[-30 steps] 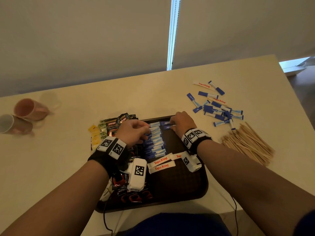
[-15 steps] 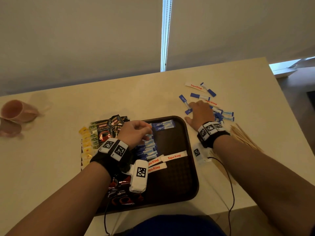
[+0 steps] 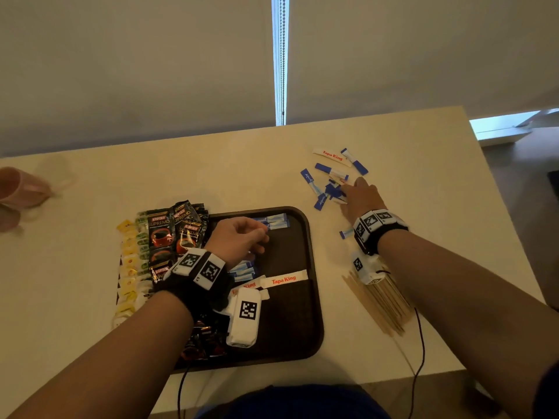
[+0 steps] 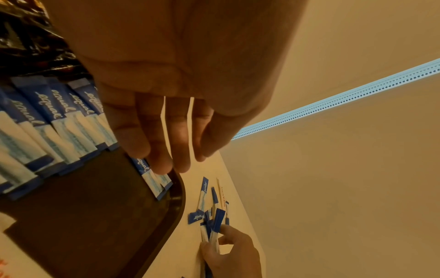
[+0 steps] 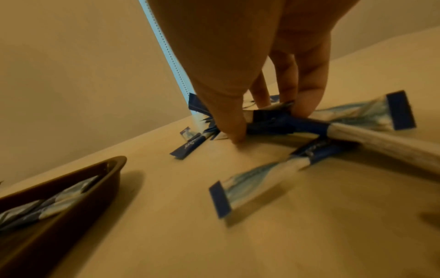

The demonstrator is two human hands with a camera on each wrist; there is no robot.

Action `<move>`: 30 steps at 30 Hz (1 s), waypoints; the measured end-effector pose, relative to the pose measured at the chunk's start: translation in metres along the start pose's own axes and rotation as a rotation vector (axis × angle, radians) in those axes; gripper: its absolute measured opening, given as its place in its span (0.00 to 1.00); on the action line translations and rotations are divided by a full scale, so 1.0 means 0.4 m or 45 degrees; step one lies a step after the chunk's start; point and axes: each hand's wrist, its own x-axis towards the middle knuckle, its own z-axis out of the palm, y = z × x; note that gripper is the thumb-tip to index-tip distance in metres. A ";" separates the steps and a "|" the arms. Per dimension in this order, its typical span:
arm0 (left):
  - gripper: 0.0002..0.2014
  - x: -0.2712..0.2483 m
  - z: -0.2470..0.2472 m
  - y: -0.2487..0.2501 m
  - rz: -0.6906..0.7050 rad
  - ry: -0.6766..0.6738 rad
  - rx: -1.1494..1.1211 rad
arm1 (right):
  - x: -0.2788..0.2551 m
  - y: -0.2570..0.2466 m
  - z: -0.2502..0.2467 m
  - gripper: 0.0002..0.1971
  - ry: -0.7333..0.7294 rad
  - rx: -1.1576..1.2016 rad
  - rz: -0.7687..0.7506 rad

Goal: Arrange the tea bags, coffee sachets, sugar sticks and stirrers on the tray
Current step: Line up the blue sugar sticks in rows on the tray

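Gathering: right hand pinches crossed blue sugar sticks on the desk beyond the tray's far right corner; left hand, loosely curled and empty, hovers over the tray's row; risk: splayed bundle slips, scattering sticks.

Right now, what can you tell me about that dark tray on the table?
The tray is dark brown, rectangular with rounded corners and a raised rim, and looks like plastic. It lies flat on the pale table, near its front edge. Rows of blue-and-white sugar sticks lie inside, two white Tapa King sachets toward the front, and black coffee sachets along its left side. The left hand is over it, fingers curled.
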 end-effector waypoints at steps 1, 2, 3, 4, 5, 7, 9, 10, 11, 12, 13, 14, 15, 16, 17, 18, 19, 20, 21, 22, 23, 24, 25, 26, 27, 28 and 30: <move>0.04 0.000 0.005 0.001 -0.002 0.009 -0.006 | 0.004 -0.001 -0.002 0.21 0.002 -0.015 -0.020; 0.04 -0.001 0.009 0.002 -0.006 0.017 -0.015 | 0.007 -0.002 -0.006 0.20 0.004 -0.030 -0.037; 0.04 -0.002 0.013 0.003 -0.012 0.021 -0.026 | 0.009 -0.001 -0.010 0.18 0.008 -0.053 -0.054; 0.03 -0.002 0.016 0.003 -0.017 0.021 -0.036 | 0.010 -0.001 -0.014 0.17 0.008 -0.078 -0.069; 0.03 -0.002 0.019 0.002 -0.020 0.021 -0.045 | 0.011 -0.001 -0.019 0.16 0.010 -0.104 -0.081; 0.04 -0.001 0.025 0.001 -0.019 0.025 -0.048 | 0.009 -0.004 -0.031 0.15 0.015 -0.142 -0.093; 0.04 0.001 0.031 -0.001 -0.024 0.035 -0.042 | 0.004 -0.008 -0.041 0.13 0.030 -0.142 -0.095; 0.04 0.002 0.033 -0.001 -0.029 0.039 -0.044 | 0.000 -0.011 -0.047 0.13 0.032 -0.121 -0.092; 0.04 0.003 0.035 0.000 -0.033 0.038 -0.050 | -0.006 -0.015 -0.052 0.13 0.036 -0.087 -0.089; 0.04 0.004 0.035 0.000 -0.032 0.030 -0.054 | -0.016 -0.020 -0.058 0.12 0.051 -0.045 -0.086; 0.04 0.006 0.035 0.002 -0.025 0.021 -0.057 | -0.027 -0.025 -0.065 0.12 0.081 -0.002 -0.086; 0.05 0.007 0.034 0.004 -0.018 0.012 -0.062 | -0.041 -0.034 -0.073 0.11 0.118 0.047 -0.092; 0.05 0.010 0.032 0.007 -0.013 -0.001 -0.072 | -0.058 -0.045 -0.083 0.11 0.159 0.103 -0.102; 0.05 0.012 0.031 0.011 -0.013 -0.013 -0.093 | -0.079 -0.060 -0.096 0.11 0.194 0.169 -0.119; 0.05 0.015 0.029 0.015 -0.016 -0.027 -0.130 | -0.102 -0.078 -0.109 0.10 0.228 0.237 -0.148; 0.06 0.018 0.029 0.020 -0.023 -0.048 -0.180 | -0.127 -0.101 -0.122 0.09 0.262 0.298 -0.195; 0.09 0.018 0.029 0.027 -0.035 -0.077 -0.246 | -0.153 -0.126 -0.135 0.08 0.298 0.341 -0.260; 0.14 0.016 0.028 0.035 -0.058 -0.117 -0.334 | -0.183 -0.156 -0.147 0.08 0.324 0.370 -0.337; 0.21 0.014 0.027 0.043 -0.088 -0.167 -0.440 | -0.212 -0.187 -0.155 0.07 0.341 0.393 -0.419; 0.27 0.012 0.025 0.050 -0.119 -0.218 -0.544 | -0.238 -0.218 -0.158 0.07 0.338 0.413 -0.488; 0.29 0.011 0.022 0.057 -0.135 -0.269 -0.643 | -0.260 -0.246 -0.155 0.08 0.321 0.423 -0.542; 0.26 0.008 0.017 0.062 -0.130 -0.309 -0.725 | -0.279 -0.270 -0.149 0.09 0.297 0.420 -0.577; 0.21 0.005 0.010 0.065 -0.120 -0.331 -0.789 | -0.292 -0.289 -0.140 0.11 0.282 0.412 -0.604; 0.17 0.002 0.002 0.063 -0.115 -0.335 -0.837 | -0.302 -0.303 -0.132 0.11 0.276 0.416 -0.630; 0.15 0.000 -0.006 0.059 -0.116 -0.327 -0.878 | -0.308 -0.311 -0.125 0.11 0.276 0.451 -0.653; 0.13 -0.003 -0.016 0.051 -0.120 -0.307 -0.913 | -0.312 -0.316 -0.120 0.11 0.281 0.516 -0.671; 0.11 -0.006 -0.036 0.033 -0.127 -0.258 -0.954 | -0.315 -0.319 -0.114 0.12 0.296 0.669 -0.672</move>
